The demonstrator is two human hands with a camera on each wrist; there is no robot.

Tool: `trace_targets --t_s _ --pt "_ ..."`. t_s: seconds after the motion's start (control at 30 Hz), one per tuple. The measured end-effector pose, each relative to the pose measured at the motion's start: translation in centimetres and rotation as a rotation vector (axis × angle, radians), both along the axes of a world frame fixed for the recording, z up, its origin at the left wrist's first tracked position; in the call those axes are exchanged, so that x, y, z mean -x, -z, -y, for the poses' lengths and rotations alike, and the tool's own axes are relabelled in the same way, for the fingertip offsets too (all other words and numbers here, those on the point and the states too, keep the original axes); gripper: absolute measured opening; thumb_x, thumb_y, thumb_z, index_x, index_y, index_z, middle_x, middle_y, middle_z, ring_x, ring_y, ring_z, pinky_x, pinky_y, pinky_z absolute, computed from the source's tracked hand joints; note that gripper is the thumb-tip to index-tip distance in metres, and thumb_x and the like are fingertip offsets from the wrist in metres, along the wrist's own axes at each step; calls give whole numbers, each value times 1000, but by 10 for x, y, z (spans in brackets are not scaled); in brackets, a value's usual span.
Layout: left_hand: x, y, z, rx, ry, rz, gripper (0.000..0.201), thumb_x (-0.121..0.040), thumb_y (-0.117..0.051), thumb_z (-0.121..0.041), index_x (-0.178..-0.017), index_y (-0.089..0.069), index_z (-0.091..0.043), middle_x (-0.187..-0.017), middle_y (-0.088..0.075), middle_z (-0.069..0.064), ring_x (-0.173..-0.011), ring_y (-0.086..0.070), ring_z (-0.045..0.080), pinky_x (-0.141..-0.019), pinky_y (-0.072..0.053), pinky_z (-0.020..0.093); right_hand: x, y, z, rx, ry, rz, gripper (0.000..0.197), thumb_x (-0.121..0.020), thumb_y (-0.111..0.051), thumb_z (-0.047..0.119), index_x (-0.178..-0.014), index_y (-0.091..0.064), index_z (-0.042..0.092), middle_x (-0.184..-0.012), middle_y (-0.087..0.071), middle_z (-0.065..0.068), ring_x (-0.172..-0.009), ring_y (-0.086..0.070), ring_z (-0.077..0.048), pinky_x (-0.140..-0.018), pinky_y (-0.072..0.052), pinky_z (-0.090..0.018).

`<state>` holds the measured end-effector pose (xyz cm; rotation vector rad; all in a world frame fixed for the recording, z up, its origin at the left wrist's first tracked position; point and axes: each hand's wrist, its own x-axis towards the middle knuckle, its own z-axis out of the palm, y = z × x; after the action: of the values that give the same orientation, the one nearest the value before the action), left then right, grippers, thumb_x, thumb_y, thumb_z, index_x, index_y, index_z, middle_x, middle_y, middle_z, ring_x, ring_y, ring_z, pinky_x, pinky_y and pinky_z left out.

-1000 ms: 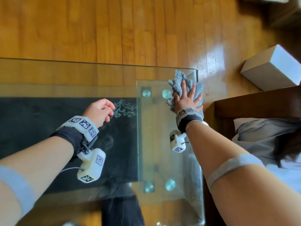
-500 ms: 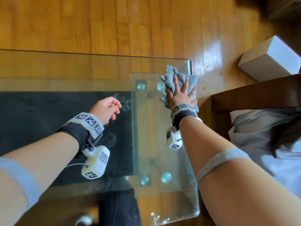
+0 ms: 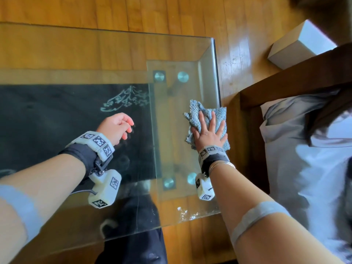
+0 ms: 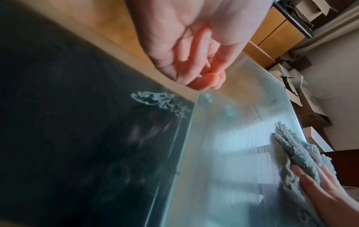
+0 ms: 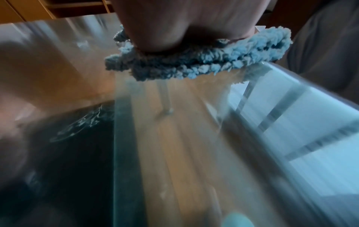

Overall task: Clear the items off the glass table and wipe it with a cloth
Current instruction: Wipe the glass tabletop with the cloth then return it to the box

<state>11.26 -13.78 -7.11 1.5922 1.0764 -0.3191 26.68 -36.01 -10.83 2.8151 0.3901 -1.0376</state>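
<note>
We see no brand or readable writing; the only markings are the black-and-white square code tags on the wrist bands and a pale etched flourish (image 3: 126, 100) in the dark panel (image 3: 57, 126) under the glass table (image 3: 114, 52), and that flourish is ornament, as far as we can tell, not letters. The white box (image 3: 299, 46) on the wooden floor (image 3: 171, 14) beyond the table's right end is closed, with no label facing us, so we cannot tell what it holds. On the table, the blue cloth (image 3: 204, 115) lies crumpled at the right end, about midway between the far and near edges, between the two pairs of round metal fittings (image 3: 183, 76) and just inside the right edge. Our right hand (image 3: 208, 133) lies flat on the cloth, fingers straight and spread, pressing it to the glass rather than curling round it (the right wrist view, much blurred, shows the heel of the palm sunk into the fluffy pile). Our left hand (image 3: 116, 127) hangs over the dark panel, just near of the flourish, fingers loosely curled and grasping nothing; in the left wrist view it hovers clear of the glass. To the right of the table stands a dark wooden frame (image 3: 285, 79) with grey fabric (image 3: 297, 130) bunched against it. White specks (image 3: 185, 213) lie on the glass at the near right corner.
</note>
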Motion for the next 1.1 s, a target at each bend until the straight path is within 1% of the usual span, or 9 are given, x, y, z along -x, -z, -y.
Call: trace_targets --t_s 0.13,0.3,0.37,0.47,0.57,0.63,0.7,0.83,1.1 --pt "21 -1 12 13 -23 6 28 -85 -39 0 -73 -55 -20 -70 -55 -1 -52 -44 14 -30 -25 12 35 -2 22 19 -9 -31 58 -95 -18 59 -140 18 53 -154 28 13 -143 26 -29 -114 5 -57" --pt "30 1 12 19 -31 1 27 -85 -39 0 -74 -56 -19 -70 -55 -1 -52 -44 14 -31 -26 11 39 -2 27 26 5 -37 58 -95 -20 60 -141 15 54 -154 28 15 -143 25 -28 -115 6 -57" --pt "27 4 10 16 -13 -7 28 -86 -39 -1 -74 -56 -20 -70 -55 -1 -53 -44 14 -32 -26 11 24 1 20 17 39 -22 59 -94 -22 61 -141 13 55 -154 26 17 -144 22 -29 -115 2 -57" --pt "15 10 8 0 24 -9 27 -87 -39 -2 -75 -56 -21 -70 -56 -3 -53 -45 13 -33 -27 11 -17 4 0 -29 87 29 60 -93 -27 62 -142 7 55 -156 21 16 -146 13 -30 -115 -8 -57" --pt "-4 15 11 16 30 13 24 -88 -39 -3 -80 -57 -17 -71 -55 -3 -52 -45 12 -32 -26 11 -46 7 -13 -82 46 57 60 -93 -29 61 -143 4 55 -157 19 15 -147 8 -31 -114 -14 -56" --pt "-14 17 16 21 47 27 23 -88 -39 -3 -82 -56 -16 -71 -55 -3 -47 -47 6 -31 -26 11 -47 9 -10 -89 20 62 60 -93 -27 62 -142 5 56 -157 20 15 -147 7 -31 -114 -18 -55" --pt "-21 17 23 15 68 36 22 -88 -39 -3 -83 -56 -16 -72 -56 -4 -39 -46 0 -32 -27 11 -41 8 -2 -90 -7 52 60 -93 -27 63 -142 6 56 -156 20 16 -147 7 -31 -114 -19 -53" --pt "-16 15 41 14 96 40 26 -87 -39 -3 -77 -55 -20 -71 -56 -3 -36 -45 -1 -31 -26 11 -12 2 27 -84 -14 56 59 -94 -26 61 -142 7 56 -156 20 16 -147 8 -30 -115 -17 -52" --pt "42 16 93 5 145 30 29 -86 -38 -2 -73 -54 -22 -71 -55 -3 -34 -44 -1 -31 -24 10 81 3 120 -72 30 61 57 -94 -24 60 -142 7 56 -156 20 17 -147 7 -29 -116 -17 -51"
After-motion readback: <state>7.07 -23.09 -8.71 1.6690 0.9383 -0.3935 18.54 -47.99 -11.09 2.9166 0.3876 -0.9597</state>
